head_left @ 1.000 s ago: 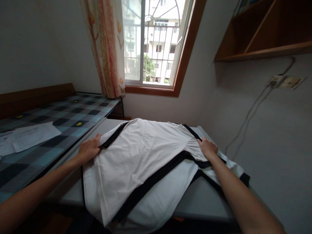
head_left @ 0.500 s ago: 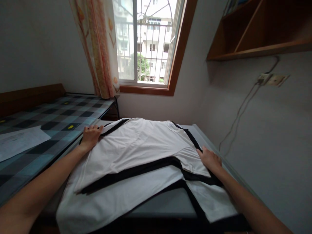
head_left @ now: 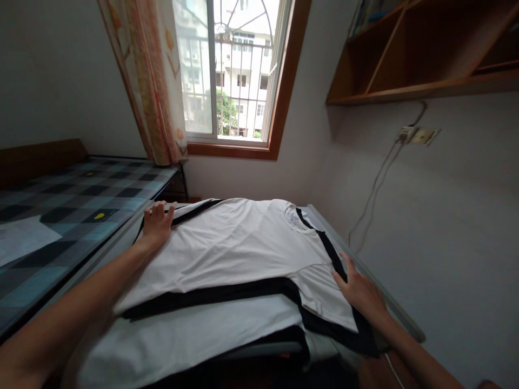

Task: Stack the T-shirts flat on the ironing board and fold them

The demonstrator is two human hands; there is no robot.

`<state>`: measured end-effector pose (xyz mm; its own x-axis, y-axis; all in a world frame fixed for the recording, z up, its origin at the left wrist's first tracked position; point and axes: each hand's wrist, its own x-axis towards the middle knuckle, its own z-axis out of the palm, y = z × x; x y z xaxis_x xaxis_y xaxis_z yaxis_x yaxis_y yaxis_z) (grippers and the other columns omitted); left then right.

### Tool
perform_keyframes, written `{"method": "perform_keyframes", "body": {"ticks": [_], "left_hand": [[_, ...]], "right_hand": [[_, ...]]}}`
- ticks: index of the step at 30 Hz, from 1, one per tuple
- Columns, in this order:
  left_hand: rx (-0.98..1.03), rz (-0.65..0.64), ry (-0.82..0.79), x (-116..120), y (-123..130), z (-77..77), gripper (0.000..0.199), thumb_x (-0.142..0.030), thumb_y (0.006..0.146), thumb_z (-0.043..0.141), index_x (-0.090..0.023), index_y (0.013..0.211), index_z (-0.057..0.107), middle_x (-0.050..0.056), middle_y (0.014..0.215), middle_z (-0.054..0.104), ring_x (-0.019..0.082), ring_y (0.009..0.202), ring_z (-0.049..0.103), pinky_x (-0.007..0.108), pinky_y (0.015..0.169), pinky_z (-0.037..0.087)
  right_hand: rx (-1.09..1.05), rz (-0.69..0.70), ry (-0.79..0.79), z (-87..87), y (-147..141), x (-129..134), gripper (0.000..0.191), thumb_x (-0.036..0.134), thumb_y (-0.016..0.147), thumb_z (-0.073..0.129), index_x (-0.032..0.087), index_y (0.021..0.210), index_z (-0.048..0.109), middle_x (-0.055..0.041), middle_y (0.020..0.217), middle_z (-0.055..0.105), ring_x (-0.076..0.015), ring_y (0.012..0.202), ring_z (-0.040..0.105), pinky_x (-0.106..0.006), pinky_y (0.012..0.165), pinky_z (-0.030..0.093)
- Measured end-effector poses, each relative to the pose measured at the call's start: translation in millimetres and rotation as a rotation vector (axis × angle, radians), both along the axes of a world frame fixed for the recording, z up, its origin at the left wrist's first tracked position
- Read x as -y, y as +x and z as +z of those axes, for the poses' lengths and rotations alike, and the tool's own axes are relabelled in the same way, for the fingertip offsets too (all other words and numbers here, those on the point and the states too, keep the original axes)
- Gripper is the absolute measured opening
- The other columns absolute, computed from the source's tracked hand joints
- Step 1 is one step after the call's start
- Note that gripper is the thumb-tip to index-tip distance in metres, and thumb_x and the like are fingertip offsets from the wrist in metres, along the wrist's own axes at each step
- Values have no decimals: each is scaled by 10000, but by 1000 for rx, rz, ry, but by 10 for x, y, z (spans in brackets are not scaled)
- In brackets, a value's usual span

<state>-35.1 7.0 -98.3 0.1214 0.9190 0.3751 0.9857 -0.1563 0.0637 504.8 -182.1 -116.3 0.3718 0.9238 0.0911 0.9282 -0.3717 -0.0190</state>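
Observation:
A white shirt (head_left: 243, 243) with black side and sleeve panels lies spread out, its collar toward the right. Another white-and-black garment (head_left: 194, 340) shows under its near edge and hangs over the front. My left hand (head_left: 158, 227) rests on the shirt's far left end, near the hem, with its fingers apart. At the sleeve on the right side, my right hand (head_left: 360, 292) is open, thumb and index finger spread beside the black strip. The fabric under both palms is hidden.
The garments lie on a grey-white surface (head_left: 324, 221) with a raised right rim. To the left stands a bed with a checked mattress (head_left: 130, 189) and a paper sheet (head_left: 28, 237). A curtained window (head_left: 239, 81), a wooden shelf (head_left: 389, 59) and a socket with cables (head_left: 407, 135) are beyond.
My right hand has loosened from the sleeve edge and its fingers have spread. The shirt has shifted toward me and to the right. The lower garment's sleeve now droops over the front edge.

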Motion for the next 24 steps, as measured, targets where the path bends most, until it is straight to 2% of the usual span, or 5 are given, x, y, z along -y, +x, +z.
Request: {"method": "perform_keyframes", "body": {"ticks": [6, 9, 12, 17, 24], "left_hand": [[-30, -433, -256, 817, 264, -182, 703, -705, 775, 575, -307, 1355, 567, 118, 1498, 417, 363, 1384, 355, 508, 1110, 319], [-68, -468, -330, 1258, 346, -303, 922, -794, 675, 596, -380, 1478, 407, 114, 1578, 322, 462, 1437, 228, 656, 1108, 233], [-71, -374, -345, 1506, 365, -387, 916, -799, 701, 560, -416, 1500, 331, 105, 1603, 268, 530, 1428, 179, 757, 1048, 208], [-42, -293, -284, 1531, 359, -444, 765, -734, 785, 531, -419, 1469, 394, 82, 1585, 313, 521, 1418, 224, 767, 1046, 201], [-29, -278, -305, 1361, 360, -370, 745, -715, 787, 556, -415, 1456, 423, 66, 1583, 324, 504, 1419, 241, 742, 1078, 173]], "right_hand": [[-40, 139, 41, -103, 5, -83, 488, 428, 988, 364, 262, 1436, 461, -111, 1179, 683, -281, 968, 689, -354, 793, 511], [-17, 136, 9, -123, -24, -97, 451, 392, 1001, 362, 251, 1398, 523, -112, 1151, 674, -266, 977, 680, -333, 798, 502], [4, 133, 6, -125, -73, -110, 452, 371, 1012, 353, 233, 1411, 513, -112, 1134, 667, -260, 977, 675, -326, 803, 494], [1, 145, 48, -138, -173, -240, 437, 362, 1019, 338, 226, 1382, 538, -113, 1178, 650, -258, 982, 668, -329, 791, 496], [9, 173, 70, -99, -421, -725, 414, 347, 1016, 337, 237, 1359, 541, -115, 1243, 630, -244, 996, 669, -315, 788, 504]]}}
